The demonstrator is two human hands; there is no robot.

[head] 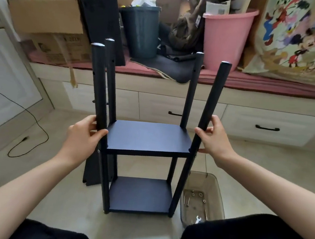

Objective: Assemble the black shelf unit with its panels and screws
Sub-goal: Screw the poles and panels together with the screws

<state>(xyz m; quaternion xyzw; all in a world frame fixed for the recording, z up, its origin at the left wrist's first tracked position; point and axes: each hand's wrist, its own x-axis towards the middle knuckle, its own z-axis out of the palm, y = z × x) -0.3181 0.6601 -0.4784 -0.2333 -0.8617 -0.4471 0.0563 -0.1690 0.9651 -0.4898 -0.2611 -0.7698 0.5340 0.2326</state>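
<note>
The black shelf unit (pixel 147 137) stands upright on the tiled floor between my knees, with two panels fitted on its round posts, one midway and one low (pixel 139 194). The posts rise bare above the upper panel. My left hand (pixel 83 137) grips the near left post (pixel 100 87) just above that panel. My right hand (pixel 214 138) holds the near right post (pixel 209 109) at the same height, thumb and fingers around it. A loose black panel (pixel 99 11) leans upright on the bench behind, and another dark panel (pixel 94 171) lies behind the unit on the floor.
A clear plastic box (pixel 215 190) with screws, washers and a small wrench sits on the floor at the right of the unit. The bench with drawers carries a cardboard box (pixel 47 12), a dark bin (pixel 140 29) and a pink tub (pixel 226 39). A black cable (pixel 37 123) trails at the left.
</note>
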